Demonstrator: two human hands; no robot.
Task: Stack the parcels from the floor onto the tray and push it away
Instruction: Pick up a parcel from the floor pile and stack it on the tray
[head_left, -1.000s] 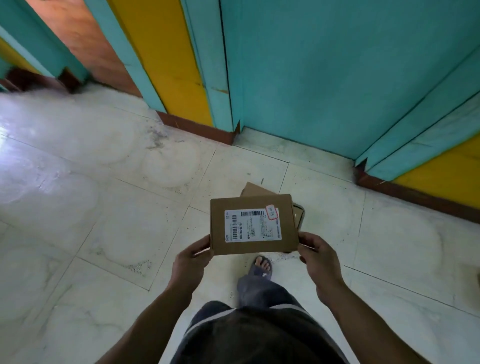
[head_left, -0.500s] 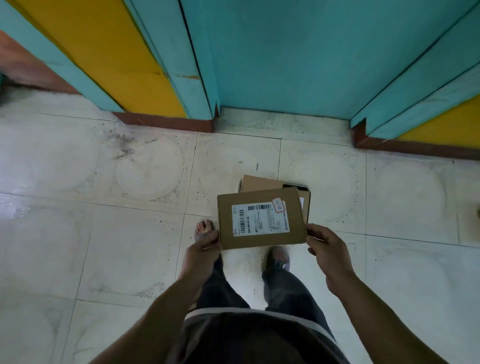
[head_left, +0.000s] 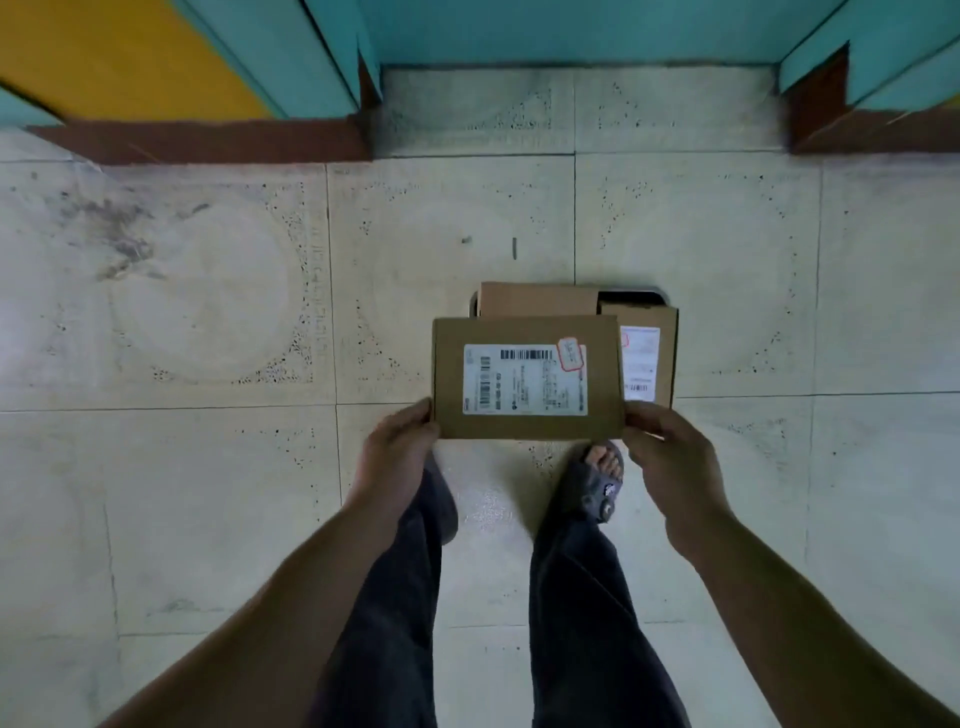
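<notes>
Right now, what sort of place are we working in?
Probably an indoor entryway or corridor of a building: pale floor tiles, what looks like a turquoise door set in a recess, and a yellow wall with brown skirting. The labelled parcel is carried near a dark tray standing on the tiles.

The floor (head_left: 208, 519) consists of large pale tiles with dark grout lines and speckled circular patterns. A dark smudged stain (head_left: 119, 234) lies on the far-left tile. A short dark mark (head_left: 514, 248) lies on the tile near the far middle. A brown skirting (head_left: 197, 140) runs along the far edge of the floor, below a yellow wall panel (head_left: 119, 52) and a turquoise frame (head_left: 291, 47). Between the frames, a grey threshold (head_left: 571, 109) is recessed toward a turquoise door (head_left: 571, 26). A dark sandal (head_left: 600, 488) rests on the floor.
</notes>
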